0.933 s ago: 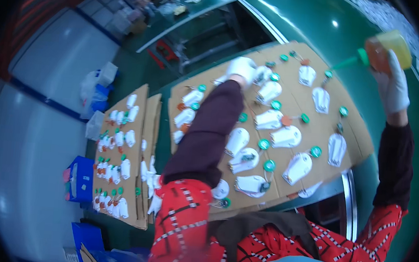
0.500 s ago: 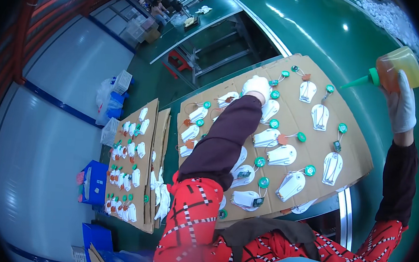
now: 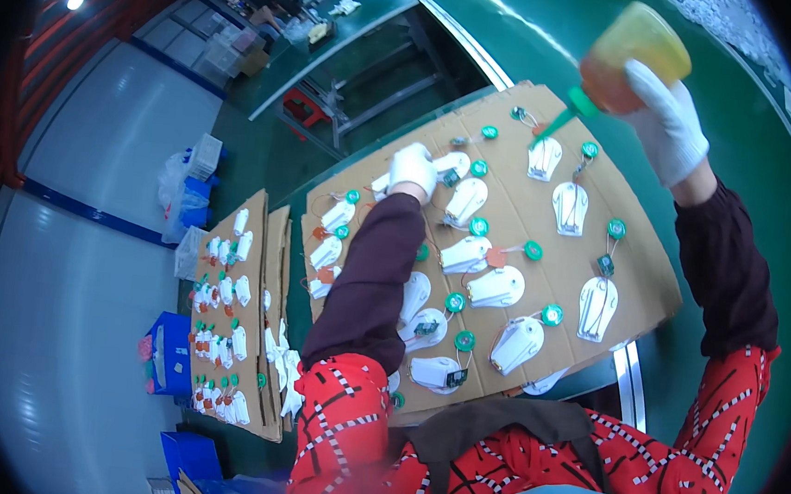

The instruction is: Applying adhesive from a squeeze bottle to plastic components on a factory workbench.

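My white-gloved right hand (image 3: 670, 120) is wrapped round a squeeze bottle (image 3: 647, 58) of amber liquid, tilted down to the left. Its green nozzle (image 3: 561, 123) ends close to a white plastic housing (image 3: 543, 159) near the cardboard's far edge; contact cannot be told. Over the far left part of the cardboard (image 3: 546, 226), my left hand (image 3: 414, 170), also gloved, has its fingers curled. Whatever they hold is hidden. Beside it lies another white housing (image 3: 453, 164). Several more carry wires, green round parts (image 3: 533, 250) and small circuit boards (image 3: 606, 264).
To the left, another cardboard sheet (image 3: 251, 366) bears rows of similar housings. Blue bins (image 3: 171, 352) stand beyond it. Across a gap is a green table (image 3: 377, 13) with a red stool (image 3: 304, 110) under it. White pieces (image 3: 742, 28) are heaped at the far right.
The bottle in my right hand has swung left and tipped its nozzle down over the cardboard. My left hand has moved left off the housings it was over; the view has shifted slightly.
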The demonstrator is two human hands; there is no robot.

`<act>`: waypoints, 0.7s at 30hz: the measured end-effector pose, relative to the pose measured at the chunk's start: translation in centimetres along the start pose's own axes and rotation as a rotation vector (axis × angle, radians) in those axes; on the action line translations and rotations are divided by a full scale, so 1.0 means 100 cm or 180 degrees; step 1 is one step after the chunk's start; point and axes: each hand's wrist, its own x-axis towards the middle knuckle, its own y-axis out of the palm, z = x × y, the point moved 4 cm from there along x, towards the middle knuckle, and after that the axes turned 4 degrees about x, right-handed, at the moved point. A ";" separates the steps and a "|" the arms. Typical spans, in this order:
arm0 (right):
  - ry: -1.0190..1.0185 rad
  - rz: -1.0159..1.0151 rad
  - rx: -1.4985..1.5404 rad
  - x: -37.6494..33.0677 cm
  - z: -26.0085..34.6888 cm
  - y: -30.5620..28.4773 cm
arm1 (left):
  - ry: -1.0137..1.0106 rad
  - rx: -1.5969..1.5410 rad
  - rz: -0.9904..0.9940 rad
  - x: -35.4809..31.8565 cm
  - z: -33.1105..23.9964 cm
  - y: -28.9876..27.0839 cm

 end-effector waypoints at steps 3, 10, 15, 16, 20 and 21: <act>0.0050 0.0363 -0.0394 0.018 -0.025 0.012 | -0.0358 -0.1165 -0.0003 0.016 0.021 0.020; -0.0032 -0.0042 -0.0184 0.035 -0.080 0.092 | -0.0799 -0.1813 0.0511 0.011 0.016 0.011; 0.0111 0.0346 -0.0737 0.043 -0.121 0.114 | -0.0617 -0.1605 0.0406 0.013 0.028 0.015; 0.0107 0.0178 -0.1038 0.043 -0.126 0.114 | -0.0628 -0.1632 0.0417 0.013 0.029 0.017; 0.0226 0.0161 -0.1166 0.043 -0.143 0.121 | -0.0929 -0.2109 0.0424 0.008 0.032 0.014; 0.0239 0.0167 -0.1183 0.043 -0.145 0.121 | -0.0963 -0.2458 0.0569 0.007 0.029 0.011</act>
